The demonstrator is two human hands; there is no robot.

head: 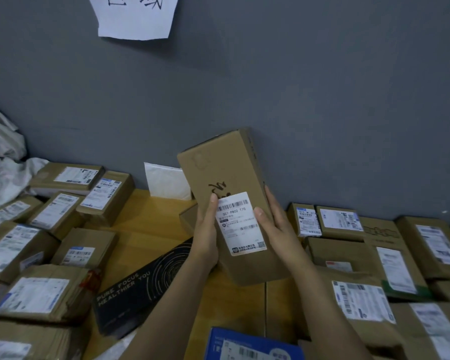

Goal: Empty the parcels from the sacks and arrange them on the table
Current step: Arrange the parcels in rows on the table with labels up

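Grey wall (322, 87) fills the upper frame. Wooden table (151, 229) runs along its foot, with bare wood showing only in a middle strip. Left parcels (50, 297): brown cartons with white labels facing up, packed close, some overlapping. Right parcels (390, 258): same kind, tight rows, edges touching. White sack (3, 162) lies crumpled at far left against the wall, beside the left parcels. Box (218, 167): tall brown carton, held up off the table over the middle strip, tilted, far end close to the wall. Black box (146, 289) lies flat and slantwise on the strip, partly under the left forearm; print reads "PURE FOCUS HEALTHIER YOU". Paper (135, 16) with large characters is fixed to the wall at top, cut by the frame. Blue box (252, 346) at the bottom edge, partly visible. White mailer (166, 183) leans on the wall behind the box. Left hand (205, 235) grasps the box's left edge, thumb on the front face, fingers hidden behind. Right hand (281, 227) grasps the right edge, thumb on the label (240, 222).
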